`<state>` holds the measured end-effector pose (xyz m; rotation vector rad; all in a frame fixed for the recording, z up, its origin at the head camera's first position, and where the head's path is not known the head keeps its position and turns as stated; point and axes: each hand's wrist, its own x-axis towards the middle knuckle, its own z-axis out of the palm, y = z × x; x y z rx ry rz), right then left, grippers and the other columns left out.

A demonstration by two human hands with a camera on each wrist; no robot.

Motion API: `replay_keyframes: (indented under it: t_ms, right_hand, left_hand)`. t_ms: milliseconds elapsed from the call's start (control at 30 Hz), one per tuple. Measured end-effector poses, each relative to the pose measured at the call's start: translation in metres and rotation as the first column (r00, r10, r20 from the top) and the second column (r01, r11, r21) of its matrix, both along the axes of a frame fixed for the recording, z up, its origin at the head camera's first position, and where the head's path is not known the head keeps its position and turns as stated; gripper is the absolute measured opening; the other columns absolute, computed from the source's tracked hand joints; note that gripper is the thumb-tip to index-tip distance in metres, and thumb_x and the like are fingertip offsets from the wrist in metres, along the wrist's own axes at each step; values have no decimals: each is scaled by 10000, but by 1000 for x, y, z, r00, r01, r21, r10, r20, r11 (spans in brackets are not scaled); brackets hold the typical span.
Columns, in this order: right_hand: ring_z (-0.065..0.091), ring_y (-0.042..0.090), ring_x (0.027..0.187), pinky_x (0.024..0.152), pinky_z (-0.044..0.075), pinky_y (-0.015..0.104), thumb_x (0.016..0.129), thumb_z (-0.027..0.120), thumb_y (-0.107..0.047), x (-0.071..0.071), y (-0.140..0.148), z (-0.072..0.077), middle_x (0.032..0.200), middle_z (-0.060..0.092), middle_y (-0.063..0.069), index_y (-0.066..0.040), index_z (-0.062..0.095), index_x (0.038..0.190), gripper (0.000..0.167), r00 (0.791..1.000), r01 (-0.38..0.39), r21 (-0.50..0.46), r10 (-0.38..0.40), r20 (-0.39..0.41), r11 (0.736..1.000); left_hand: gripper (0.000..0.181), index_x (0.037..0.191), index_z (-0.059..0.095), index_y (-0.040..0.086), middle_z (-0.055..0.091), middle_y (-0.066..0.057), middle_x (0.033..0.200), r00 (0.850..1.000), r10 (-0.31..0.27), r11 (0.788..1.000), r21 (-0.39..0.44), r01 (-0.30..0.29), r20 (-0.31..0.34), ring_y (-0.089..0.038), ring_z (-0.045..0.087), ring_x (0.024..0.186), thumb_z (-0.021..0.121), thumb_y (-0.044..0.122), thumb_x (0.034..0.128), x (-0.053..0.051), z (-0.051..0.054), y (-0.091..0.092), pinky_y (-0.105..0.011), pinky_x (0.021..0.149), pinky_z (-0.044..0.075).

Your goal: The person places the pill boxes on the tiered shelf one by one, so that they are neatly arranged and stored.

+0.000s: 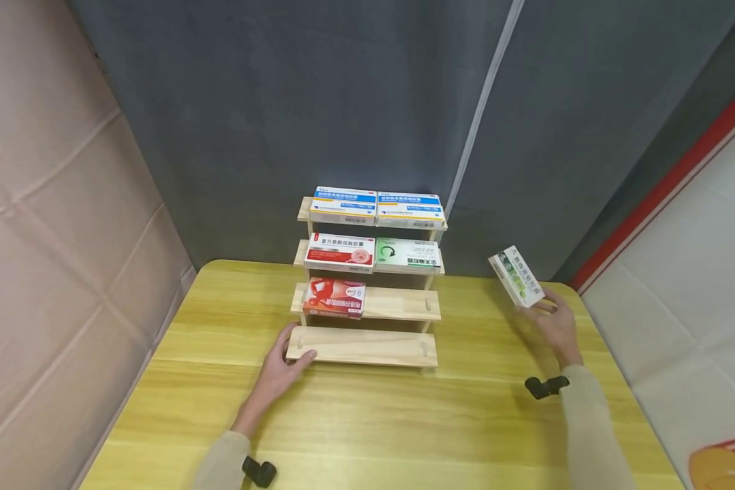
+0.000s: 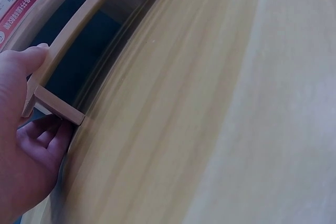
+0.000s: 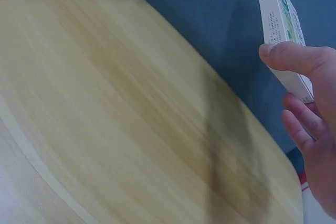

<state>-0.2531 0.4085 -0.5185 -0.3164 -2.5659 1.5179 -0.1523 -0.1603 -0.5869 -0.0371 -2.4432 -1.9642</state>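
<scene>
A stepped wooden display rack (image 1: 367, 346) stands on the table, boxes lying on its upper steps. My left hand (image 1: 280, 364) grips the left end of its lowest step. In the left wrist view, the thumb (image 2: 35, 57) lies on the step's edge while the other fingers curl around its side support. At the right, my right hand (image 1: 557, 322) holds a white and green medicine box (image 1: 517, 276) by its near end, tilted above the table's far edge. The right wrist view shows the thumb (image 3: 294, 57) against the box's side and fingers behind, partly hidden.
Two blue and white boxes (image 1: 346, 204) fill the top step. Below are a red and white box (image 1: 340, 252) and a green and white box (image 1: 409, 254), then a red box (image 1: 334, 298) on the third step's left. A grey partition (image 1: 294, 102) rises behind the table (image 1: 367, 429).
</scene>
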Motion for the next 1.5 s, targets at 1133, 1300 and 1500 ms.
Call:
replay_keyframes:
  t_ms: [1133,1300,1500]
  right_hand:
    - [521,-10,1078,897,479,99,814,850,-112,24,-63,76,1343,433,-25,-51,436,1506,808,977,27,33,-19,-213,999]
    - [526,-39,1047,859,462,62,801,847,-60,37,-80,97,1320,460,14,11,444,1481,794,962,-17,32,25,-272,999]
    - [547,-25,1026,839,462,61,770,838,14,45,-93,108,1257,498,18,60,479,1434,757,925,-60,33,68,-374,998]
  left_hand:
    - [822,1583,293,123,621,-246,1308,1000,-1,1000,10,1,-5,-168,684,959,767,212,918,2,3,0,-264,777,608]
    - [812,1580,296,129,617,-245,1320,1000,-2,1000,9,2,0,-208,685,985,764,202,921,1,2,-1,-252,783,603]
    - [818,1584,284,117,616,-258,1305,1000,-1,1000,4,1,-5,-197,675,967,760,165,921,1,2,0,-246,773,600]
